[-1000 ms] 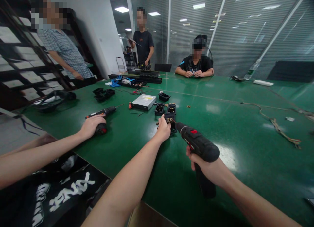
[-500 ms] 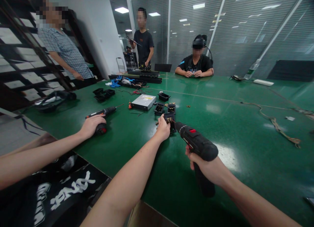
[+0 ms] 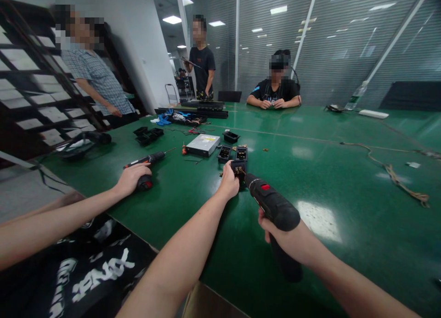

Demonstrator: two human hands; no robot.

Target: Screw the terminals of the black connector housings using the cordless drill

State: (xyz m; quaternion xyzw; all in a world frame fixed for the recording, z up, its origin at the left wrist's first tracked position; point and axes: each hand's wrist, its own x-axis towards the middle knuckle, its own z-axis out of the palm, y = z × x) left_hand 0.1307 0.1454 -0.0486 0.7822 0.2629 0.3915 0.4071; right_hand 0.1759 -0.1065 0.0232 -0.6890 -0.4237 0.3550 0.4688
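— On the green table [image 3: 330, 171], what is the right hand [image 3: 292, 240] doing?
— Its fingers are wrapped tight round the grip of a black cordless drill [image 3: 275, 208], barrel aimed away, with the bit tip at a small black housing [image 3: 238, 169].
— And the left hand [image 3: 229, 184]?
— It rests on the near side of that housing, fingers bunched against it; whether they pinch it or only press it, I cannot tell from here.
— Where does the housing sit?
— Flat on the table, just in front of 2 similar black housings [image 3: 233, 153] and near a grey metal box [image 3: 203, 144].
— Anyone else close by?
— A co-worker's hand [image 3: 132, 178] on the left lies over the handle of a second drill [image 3: 146, 161] lying on the table. 3 more people stand or sit at the far end.
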